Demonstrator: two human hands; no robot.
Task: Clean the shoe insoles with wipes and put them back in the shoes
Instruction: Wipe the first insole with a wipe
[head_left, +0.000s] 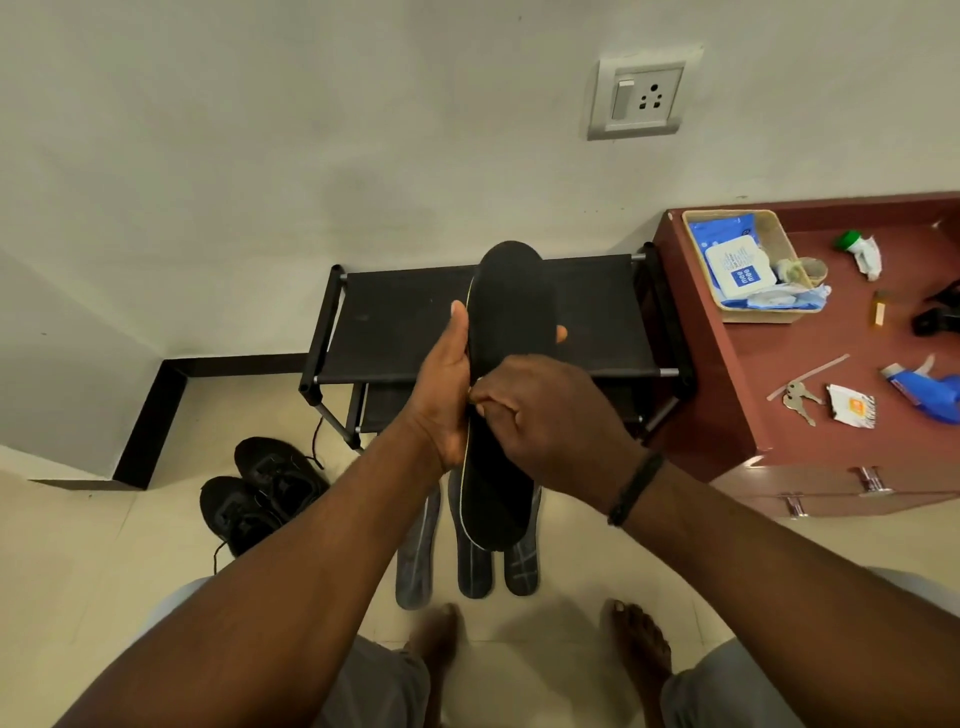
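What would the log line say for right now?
left hand: holds black insole upright | right hand: fingers curled against it, wipe unclear | three insoles: floor | shoes: floor

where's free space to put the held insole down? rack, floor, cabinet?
Rack top: bare fabric left of the held insole. Floor tile left of the black shoes is open too. Crowded: floor under the hands, three insoles side by side; cabinet top, with basket, keys, wrapper, spray bottle.
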